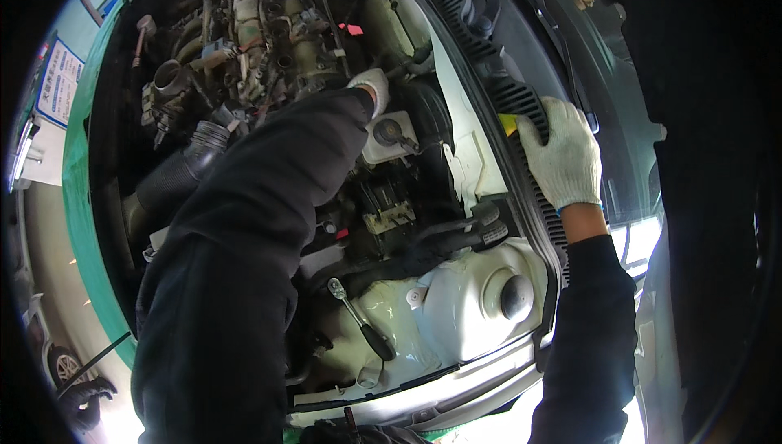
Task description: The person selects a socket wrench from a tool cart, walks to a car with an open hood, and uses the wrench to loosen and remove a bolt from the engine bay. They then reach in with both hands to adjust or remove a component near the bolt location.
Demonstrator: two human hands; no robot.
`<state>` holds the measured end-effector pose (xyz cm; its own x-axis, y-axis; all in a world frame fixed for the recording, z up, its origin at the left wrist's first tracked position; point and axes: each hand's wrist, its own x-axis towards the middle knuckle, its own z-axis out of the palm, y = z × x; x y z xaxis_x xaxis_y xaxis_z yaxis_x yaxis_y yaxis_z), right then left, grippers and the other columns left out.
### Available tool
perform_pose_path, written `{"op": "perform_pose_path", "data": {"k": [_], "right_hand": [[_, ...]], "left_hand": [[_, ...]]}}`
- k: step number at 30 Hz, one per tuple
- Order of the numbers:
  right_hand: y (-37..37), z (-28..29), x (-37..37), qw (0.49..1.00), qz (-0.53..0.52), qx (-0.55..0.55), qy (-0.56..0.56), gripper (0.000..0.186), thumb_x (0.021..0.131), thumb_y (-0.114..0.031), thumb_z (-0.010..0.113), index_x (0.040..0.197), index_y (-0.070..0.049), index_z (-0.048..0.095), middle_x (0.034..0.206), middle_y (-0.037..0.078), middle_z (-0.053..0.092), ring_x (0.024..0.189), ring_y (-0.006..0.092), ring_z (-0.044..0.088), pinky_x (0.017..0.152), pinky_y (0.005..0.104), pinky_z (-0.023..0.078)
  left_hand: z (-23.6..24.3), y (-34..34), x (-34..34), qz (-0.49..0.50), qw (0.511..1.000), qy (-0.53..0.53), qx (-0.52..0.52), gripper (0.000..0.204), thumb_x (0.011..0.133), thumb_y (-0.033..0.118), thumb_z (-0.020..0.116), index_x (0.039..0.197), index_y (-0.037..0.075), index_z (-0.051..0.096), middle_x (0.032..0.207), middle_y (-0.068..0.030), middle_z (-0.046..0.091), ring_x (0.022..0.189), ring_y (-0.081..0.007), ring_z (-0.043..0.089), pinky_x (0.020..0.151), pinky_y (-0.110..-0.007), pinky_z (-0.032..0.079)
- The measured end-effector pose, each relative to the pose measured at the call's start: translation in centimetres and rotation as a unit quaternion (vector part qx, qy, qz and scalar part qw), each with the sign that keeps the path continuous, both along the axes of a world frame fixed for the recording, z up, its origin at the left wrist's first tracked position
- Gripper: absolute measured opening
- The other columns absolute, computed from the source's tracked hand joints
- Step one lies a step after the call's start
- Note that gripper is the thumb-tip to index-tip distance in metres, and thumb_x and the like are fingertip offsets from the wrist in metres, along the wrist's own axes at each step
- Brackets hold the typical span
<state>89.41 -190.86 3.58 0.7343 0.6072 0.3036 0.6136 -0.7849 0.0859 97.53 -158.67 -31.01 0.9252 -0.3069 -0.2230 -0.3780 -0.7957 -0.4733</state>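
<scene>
I look down into a car's open engine bay. My left hand point(371, 85), in a white glove with a dark sleeve, reaches deep down beside the engine point(277, 28); its fingers are mostly hidden, so what it touches is unclear. My right hand point(564, 157), also gloved, rests flat on the black cowl grille point(481, 53) below the windscreen, next to a small yellow piece point(508, 124). A ratchet wrench point(358, 318) with a black handle lies loose on the white strut tower point(456, 305).
A ribbed black intake hose point(175, 175) lies at the left. A white fluid reservoir point(389, 136) sits by my left wrist. Green cloth point(81, 208) covers the left fender. Wiper arms point(554, 28) cross the windscreen at right.
</scene>
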Motion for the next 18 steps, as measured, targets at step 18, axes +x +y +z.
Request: {"op": "perform_pose_path", "data": {"k": [18], "right_hand": [[0.3,0.4,-0.5,1.000,0.006,0.015,-0.013,0.046,0.099,-0.033,0.076,0.130,0.002,0.073,0.121,0.020,0.075,0.120,0.0378,0.070,0.104,0.0478,0.057]], "left_hand": [[-5.0,-0.9,3.2,0.134,0.986,0.048,-0.090,0.027,0.099,0.031,0.075,0.122,0.023,0.087,0.131,-0.0059,0.081,0.121,-0.0297,0.075,0.097,-0.041,0.057]]}}
